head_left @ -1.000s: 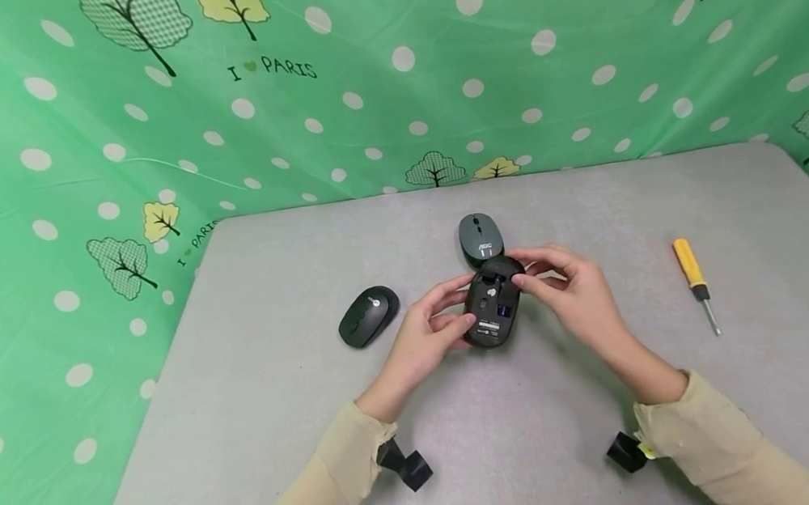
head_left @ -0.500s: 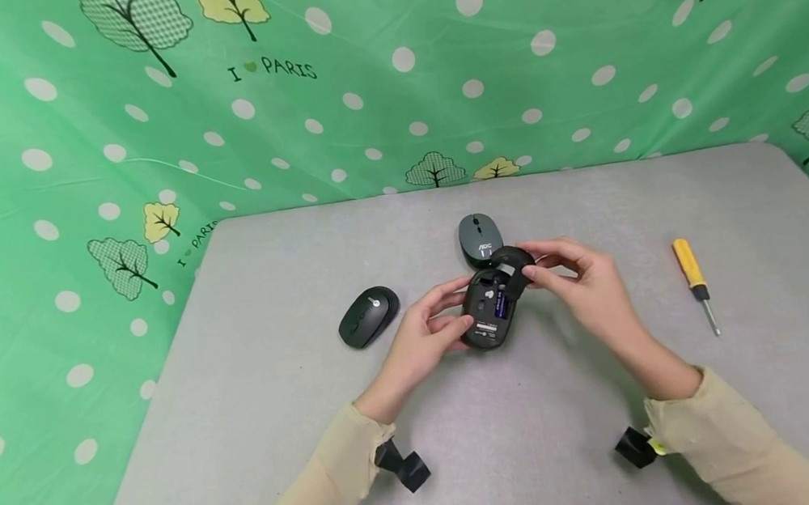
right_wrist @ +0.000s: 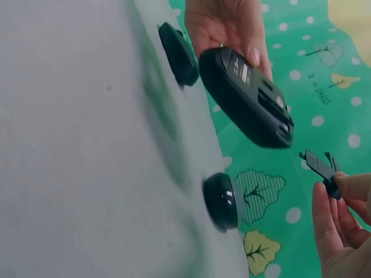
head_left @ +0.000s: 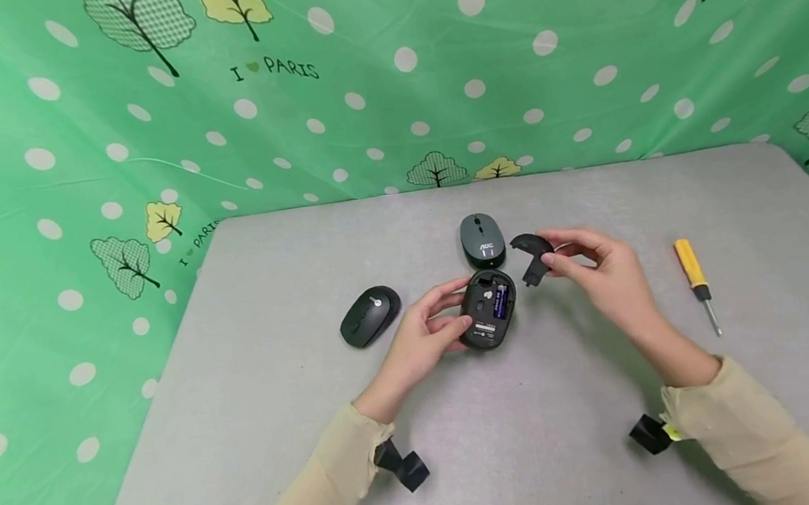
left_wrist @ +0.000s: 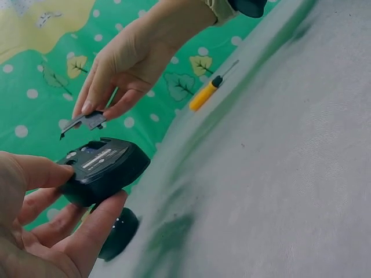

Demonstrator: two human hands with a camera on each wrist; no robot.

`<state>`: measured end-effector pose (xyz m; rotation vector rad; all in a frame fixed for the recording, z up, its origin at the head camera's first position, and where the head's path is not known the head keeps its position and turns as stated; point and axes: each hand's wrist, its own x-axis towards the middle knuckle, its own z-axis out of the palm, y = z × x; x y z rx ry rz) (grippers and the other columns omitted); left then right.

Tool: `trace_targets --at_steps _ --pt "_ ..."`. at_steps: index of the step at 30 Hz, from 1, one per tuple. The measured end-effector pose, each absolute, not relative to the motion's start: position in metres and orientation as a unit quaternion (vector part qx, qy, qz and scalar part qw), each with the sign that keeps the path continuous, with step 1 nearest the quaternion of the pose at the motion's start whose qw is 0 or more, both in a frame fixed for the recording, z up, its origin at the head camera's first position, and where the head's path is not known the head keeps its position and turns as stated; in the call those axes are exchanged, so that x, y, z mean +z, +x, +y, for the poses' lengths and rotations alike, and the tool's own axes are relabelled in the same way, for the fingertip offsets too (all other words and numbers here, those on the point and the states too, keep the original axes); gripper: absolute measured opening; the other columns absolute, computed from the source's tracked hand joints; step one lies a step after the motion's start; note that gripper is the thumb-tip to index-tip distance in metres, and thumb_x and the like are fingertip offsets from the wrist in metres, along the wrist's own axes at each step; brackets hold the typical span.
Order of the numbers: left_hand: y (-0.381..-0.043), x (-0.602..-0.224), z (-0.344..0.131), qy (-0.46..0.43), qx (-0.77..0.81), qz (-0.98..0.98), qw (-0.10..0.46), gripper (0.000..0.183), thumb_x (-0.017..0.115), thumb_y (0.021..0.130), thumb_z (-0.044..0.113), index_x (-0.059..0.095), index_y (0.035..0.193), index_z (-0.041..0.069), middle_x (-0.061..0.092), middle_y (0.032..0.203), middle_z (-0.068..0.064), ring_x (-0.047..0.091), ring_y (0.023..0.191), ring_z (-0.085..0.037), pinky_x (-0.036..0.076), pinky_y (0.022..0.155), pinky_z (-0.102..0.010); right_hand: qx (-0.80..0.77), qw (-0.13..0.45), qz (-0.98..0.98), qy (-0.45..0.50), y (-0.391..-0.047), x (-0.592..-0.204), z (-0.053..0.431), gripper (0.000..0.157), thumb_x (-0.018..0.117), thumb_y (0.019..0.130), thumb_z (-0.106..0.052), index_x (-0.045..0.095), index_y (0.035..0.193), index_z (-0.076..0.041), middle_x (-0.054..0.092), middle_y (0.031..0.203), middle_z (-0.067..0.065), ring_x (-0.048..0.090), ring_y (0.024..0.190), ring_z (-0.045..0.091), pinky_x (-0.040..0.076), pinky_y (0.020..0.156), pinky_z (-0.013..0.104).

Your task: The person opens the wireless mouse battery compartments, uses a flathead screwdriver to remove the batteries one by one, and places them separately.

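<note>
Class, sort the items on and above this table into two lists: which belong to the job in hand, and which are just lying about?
In the job:
opened mouse, in the left hand
battery inside it
cover, in the right hand

Apparently just lying about:
gray mouse
black mouse
yellow-handled screwdriver

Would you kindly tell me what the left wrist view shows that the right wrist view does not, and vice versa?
Left wrist only: the yellow-handled screwdriver.

Right wrist only: a second mouse on the table; the left wrist view shows just one.

Both: the left hand holding an upturned mouse, the right hand pinching a small black cover, one loose mouse, and the patterned green cloth.
</note>
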<state>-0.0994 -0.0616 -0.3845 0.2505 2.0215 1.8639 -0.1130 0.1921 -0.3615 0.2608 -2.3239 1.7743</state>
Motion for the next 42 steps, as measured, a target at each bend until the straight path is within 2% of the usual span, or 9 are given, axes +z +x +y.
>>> trace_targets --at_steps 12,17,22,26,33,37,42 --pt "-0.099 -0.383 -0.063 0.086 0.660 0.722 0.188 0.055 0.061 0.093 0.001 0.050 0.146 0.013 0.058 0.139 -0.019 0.070 0.100 -0.022 0.064 0.074 -0.038 0.568 0.071 -0.819 0.049 -0.127 -0.369 0.218 0.035 0.065 0.095 -0.004 0.062 0.126 0.009 0.063 0.102 -0.026 0.066 0.078 -0.007 0.059 0.072 0.016" --pt "-0.100 -0.384 -0.063 0.088 0.659 0.723 0.188 0.055 0.062 0.093 0.002 0.050 0.146 0.013 0.059 0.139 -0.019 0.071 0.099 -0.020 0.064 0.075 -0.041 0.542 0.055 -0.839 0.019 -0.134 -0.370 0.231 0.036 0.063 0.097 -0.009 0.062 0.130 0.004 0.061 0.098 -0.026 0.066 0.075 -0.009 0.058 0.071 0.014" --pt "-0.100 -0.384 -0.064 0.088 0.656 0.726 0.187 0.054 0.062 0.094 0.002 0.050 0.146 0.013 0.059 0.139 -0.019 0.070 0.097 -0.018 0.063 0.076 -0.044 0.511 0.027 -0.859 -0.008 -0.139 -0.369 0.245 0.039 0.059 0.100 -0.014 0.059 0.136 -0.001 0.057 0.103 -0.019 0.066 0.074 -0.012 0.055 0.069 0.010" --pt "-0.099 -0.383 -0.065 0.088 0.655 0.727 0.185 0.054 0.062 0.094 0.002 0.050 0.145 0.013 0.059 0.138 -0.019 0.070 0.096 -0.017 0.063 0.077 -0.044 0.495 0.015 -0.868 -0.019 -0.147 -0.366 0.256 0.040 0.057 0.101 -0.015 0.056 0.139 -0.001 0.055 0.110 -0.012 0.066 0.073 -0.013 0.054 0.068 0.009" --pt "-0.099 -0.382 -0.065 0.088 0.654 0.728 0.184 0.054 0.062 0.094 0.003 0.050 0.145 0.014 0.059 0.139 -0.019 0.070 0.098 -0.019 0.063 0.077 -0.044 0.498 0.003 -0.866 -0.044 -0.167 -0.365 0.278 0.042 0.057 0.100 -0.011 0.053 0.140 0.002 0.054 0.098 -0.022 0.063 0.074 -0.016 0.057 0.073 0.010" --pt "-0.099 -0.381 -0.065 0.089 0.655 0.727 0.185 0.054 0.062 0.094 0.003 0.050 0.146 0.014 0.058 0.139 -0.019 0.070 0.099 -0.020 0.063 0.076 -0.042 0.494 0.001 -0.868 -0.055 -0.177 -0.366 0.289 0.043 0.057 0.100 -0.011 0.052 0.141 0.002 0.053 0.094 -0.023 0.061 0.075 -0.017 0.058 0.076 0.013" --pt "-0.099 -0.380 -0.065 0.089 0.656 0.726 0.186 0.055 0.062 0.094 0.003 0.049 0.146 0.013 0.058 0.139 -0.019 0.070 0.099 -0.020 0.063 0.076 -0.041 0.464 -0.012 -0.883 -0.065 -0.186 -0.370 0.300 0.044 0.057 0.100 -0.012 0.051 0.141 0.004 0.053 0.097 -0.015 0.060 0.072 -0.016 0.059 0.076 0.016"
